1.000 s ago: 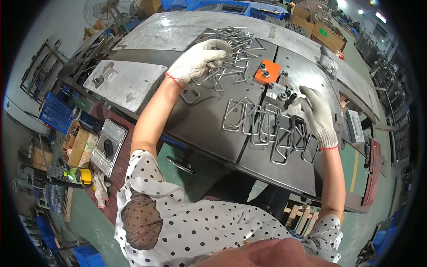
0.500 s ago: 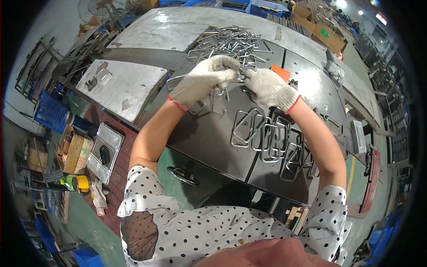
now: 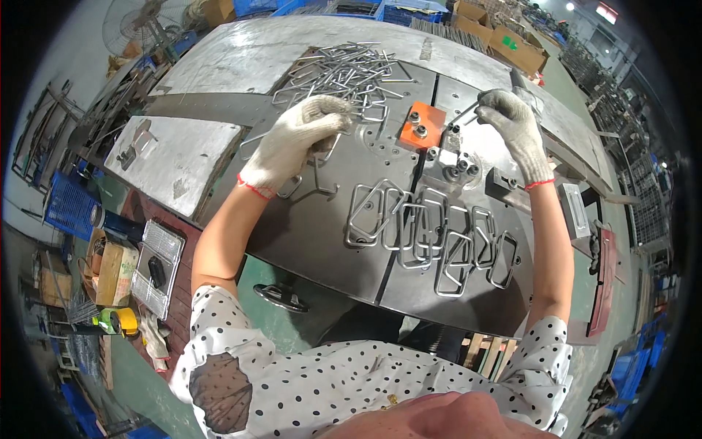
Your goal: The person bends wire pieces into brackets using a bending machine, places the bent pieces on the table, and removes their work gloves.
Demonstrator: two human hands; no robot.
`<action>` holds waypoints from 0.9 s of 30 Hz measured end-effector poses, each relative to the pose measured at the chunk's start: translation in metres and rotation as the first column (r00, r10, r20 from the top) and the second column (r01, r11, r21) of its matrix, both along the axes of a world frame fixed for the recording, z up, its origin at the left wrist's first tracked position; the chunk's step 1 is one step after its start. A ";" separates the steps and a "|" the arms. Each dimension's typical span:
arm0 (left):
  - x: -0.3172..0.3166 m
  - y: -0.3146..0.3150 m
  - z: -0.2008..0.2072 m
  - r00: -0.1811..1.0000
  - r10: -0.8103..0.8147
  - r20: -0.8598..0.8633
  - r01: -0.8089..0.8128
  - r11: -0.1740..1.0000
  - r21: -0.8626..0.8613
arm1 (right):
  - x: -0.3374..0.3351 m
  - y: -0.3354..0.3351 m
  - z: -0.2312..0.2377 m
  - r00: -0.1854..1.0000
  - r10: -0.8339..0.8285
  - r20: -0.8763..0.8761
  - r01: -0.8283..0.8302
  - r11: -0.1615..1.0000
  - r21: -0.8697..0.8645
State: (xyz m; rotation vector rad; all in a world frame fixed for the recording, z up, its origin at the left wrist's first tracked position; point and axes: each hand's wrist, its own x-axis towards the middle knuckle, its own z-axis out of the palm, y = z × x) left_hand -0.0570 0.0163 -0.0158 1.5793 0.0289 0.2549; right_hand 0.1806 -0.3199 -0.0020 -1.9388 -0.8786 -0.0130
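My left hand, in a white knitted glove with a red cuff, has its fingers curled together beside the pile of bent metal rods. Wire ends show by its fingertips, but whether it grips one is hidden. Under and around that hand lie a few loose bent rods. At the right, my gloved right hand pinches a thin bent metal rod, which points left over the bright metal plate. Between the hands sits an orange block with bolts on top.
Several rounded rectangular wire frames lie overlapping on the dark steel table. A bolted metal fixture stands behind them, with a dark block to its right. A pale metal sheet covers the left side. Cardboard boxes stand at the far right.
My hands, close together before, are now apart: the right has moved right with a bent rod, uncovering the orange block and fixture. The whole view has shifted slightly.
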 end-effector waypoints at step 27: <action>0.005 0.003 -0.010 0.996 0.072 -0.047 -0.073 0.997 -0.015 | -0.011 0.008 -0.017 0.958 0.047 0.282 -0.030 0.998 -0.061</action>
